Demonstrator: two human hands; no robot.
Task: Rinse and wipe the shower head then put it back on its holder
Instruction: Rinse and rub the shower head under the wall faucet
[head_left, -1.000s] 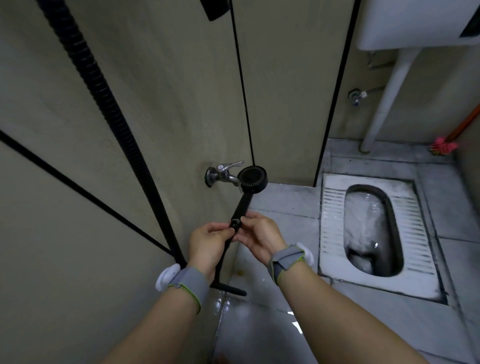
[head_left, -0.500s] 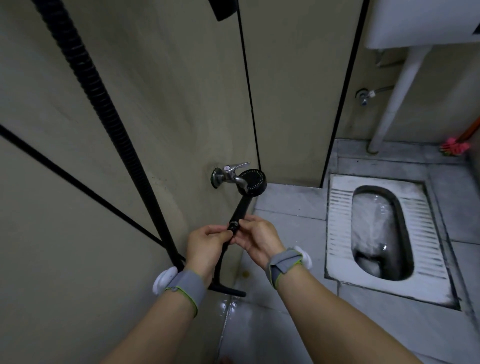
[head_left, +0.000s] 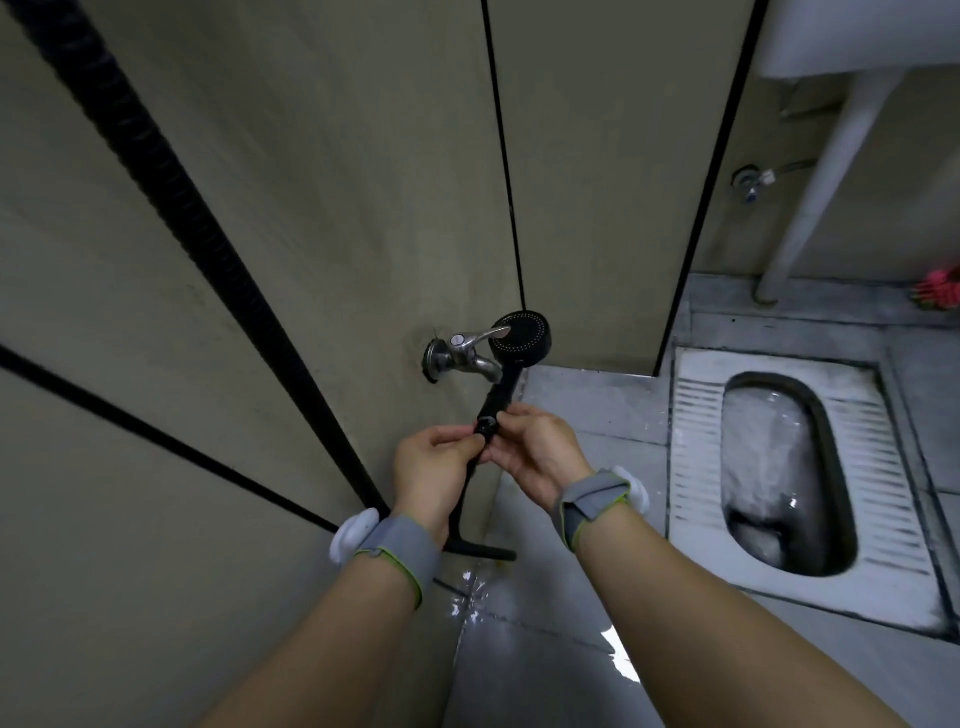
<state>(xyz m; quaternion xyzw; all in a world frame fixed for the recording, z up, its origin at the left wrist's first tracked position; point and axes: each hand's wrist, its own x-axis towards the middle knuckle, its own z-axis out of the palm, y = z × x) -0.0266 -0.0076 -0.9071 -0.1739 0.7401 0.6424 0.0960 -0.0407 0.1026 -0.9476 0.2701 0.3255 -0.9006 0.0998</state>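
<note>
**One head view, looking down**

Your single camera sits on your head, wide-angle, tilted forward and down along both forearms. It is close to the wall (head_left: 311, 208) on your left; the floor (head_left: 597, 410) spreads ahead and rightward.

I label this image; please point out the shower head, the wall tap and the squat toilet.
shower head (head_left: 521, 336), head view, round spray face.
wall tap (head_left: 464, 352), head view, metal body.
squat toilet (head_left: 693, 415), head view, ribbed left footrest.
</note>
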